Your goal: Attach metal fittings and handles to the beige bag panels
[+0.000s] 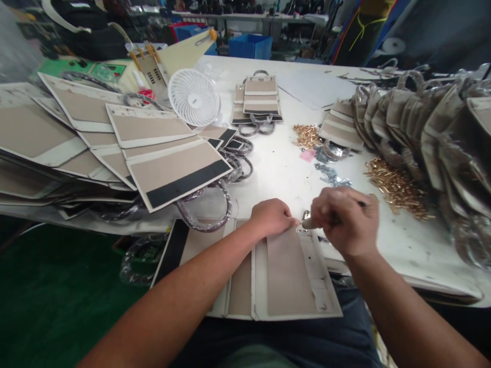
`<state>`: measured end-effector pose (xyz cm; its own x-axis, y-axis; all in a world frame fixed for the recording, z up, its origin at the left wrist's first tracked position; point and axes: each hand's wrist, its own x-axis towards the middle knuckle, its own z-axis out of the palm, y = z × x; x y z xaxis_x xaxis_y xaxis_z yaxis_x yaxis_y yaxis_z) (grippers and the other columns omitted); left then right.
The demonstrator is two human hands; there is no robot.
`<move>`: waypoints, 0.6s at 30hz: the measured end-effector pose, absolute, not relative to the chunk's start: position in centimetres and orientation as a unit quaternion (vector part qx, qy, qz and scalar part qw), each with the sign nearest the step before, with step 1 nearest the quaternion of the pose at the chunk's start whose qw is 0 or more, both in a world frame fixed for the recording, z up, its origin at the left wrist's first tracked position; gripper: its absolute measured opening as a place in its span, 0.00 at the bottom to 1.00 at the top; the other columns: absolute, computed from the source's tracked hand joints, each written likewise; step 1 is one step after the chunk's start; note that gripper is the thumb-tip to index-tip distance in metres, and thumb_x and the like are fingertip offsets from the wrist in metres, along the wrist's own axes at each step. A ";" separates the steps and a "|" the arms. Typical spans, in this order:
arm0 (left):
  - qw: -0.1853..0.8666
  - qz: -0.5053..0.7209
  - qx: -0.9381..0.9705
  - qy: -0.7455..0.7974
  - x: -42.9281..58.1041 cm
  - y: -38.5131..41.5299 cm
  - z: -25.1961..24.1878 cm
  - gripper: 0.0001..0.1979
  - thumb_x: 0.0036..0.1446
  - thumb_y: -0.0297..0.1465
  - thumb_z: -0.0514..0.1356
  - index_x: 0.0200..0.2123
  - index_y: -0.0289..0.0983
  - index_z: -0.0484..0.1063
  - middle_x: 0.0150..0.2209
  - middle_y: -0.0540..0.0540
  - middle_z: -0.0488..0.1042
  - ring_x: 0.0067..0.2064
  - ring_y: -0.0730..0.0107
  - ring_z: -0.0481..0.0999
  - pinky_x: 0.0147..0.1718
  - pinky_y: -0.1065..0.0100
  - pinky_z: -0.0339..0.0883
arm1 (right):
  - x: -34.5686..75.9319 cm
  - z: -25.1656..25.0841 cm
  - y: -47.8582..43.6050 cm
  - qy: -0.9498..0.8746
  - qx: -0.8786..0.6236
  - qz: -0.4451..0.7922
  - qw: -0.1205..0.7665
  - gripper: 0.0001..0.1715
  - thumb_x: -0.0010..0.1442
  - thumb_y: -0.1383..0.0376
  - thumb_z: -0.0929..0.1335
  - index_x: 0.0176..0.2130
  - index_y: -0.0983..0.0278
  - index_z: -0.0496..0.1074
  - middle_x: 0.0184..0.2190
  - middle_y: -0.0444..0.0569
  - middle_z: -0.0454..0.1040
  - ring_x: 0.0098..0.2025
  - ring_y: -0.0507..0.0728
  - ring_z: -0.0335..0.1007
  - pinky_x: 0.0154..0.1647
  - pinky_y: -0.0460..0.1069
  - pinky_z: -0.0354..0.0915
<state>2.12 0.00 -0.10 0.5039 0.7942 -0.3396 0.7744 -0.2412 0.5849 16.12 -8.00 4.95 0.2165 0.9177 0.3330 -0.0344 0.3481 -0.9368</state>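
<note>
A beige bag panel (286, 276) with pale strips and a black band lies open across the table edge and my lap. My left hand (273, 217) rests on its far edge, fingers curled and thumb and fingertip pressed together near small metal fittings; what they pinch is too small to make out. My right hand (347, 220) is closed around a slim hand tool (307, 224), mostly hidden in the fist. The tool's tip meets the panel's upper right corner beside my left fingertips. Small holes show along the pale strip (312, 271) below.
Similar panels with wrapped handles (176, 153) are stacked at left. Handled bag pieces (406, 117) stand in a row at right. Gold-coloured fasteners (399, 189) lie in piles, near small grey pieces (332, 175). A white fan (195, 97) stands behind the left stack.
</note>
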 end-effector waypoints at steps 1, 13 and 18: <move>0.365 0.015 0.786 0.499 2.1 0.1 -0.2 0.12 0.54 0.47 0.68 0.30 0.45 0.83 0.32 0.52 0.82 0.34 0.66 0.78 0.32 0.67 0.63 | 16.3 5.4 -8.0 -0.496 -0.421 0.352 0.673 0.24 0.66 0.56 0.72 0.22 0.60 0.66 0.17 0.40 0.60 0.16 0.50 0.54 0.16 0.48 0.52; 0.337 0.031 0.795 0.503 2.0 -0.4 -0.1 0.14 0.54 0.50 0.67 0.31 0.46 0.83 0.32 0.53 0.83 0.34 0.66 0.78 0.28 0.65 0.59 | 18.1 3.4 -10.1 -0.560 -0.606 0.310 0.473 0.25 0.65 0.51 0.71 0.23 0.61 0.69 0.18 0.43 0.68 0.21 0.53 0.61 0.23 0.49 0.58; 0.309 0.058 0.818 0.483 2.1 -0.7 -0.1 0.15 0.55 0.49 0.69 0.31 0.44 0.83 0.34 0.51 0.83 0.36 0.64 0.79 0.32 0.66 0.63 | 19.5 1.5 -12.0 -0.662 -0.665 0.266 0.222 0.06 0.58 0.61 0.74 0.38 0.57 0.82 0.38 0.46 0.83 0.38 0.59 0.76 0.41 0.51 0.67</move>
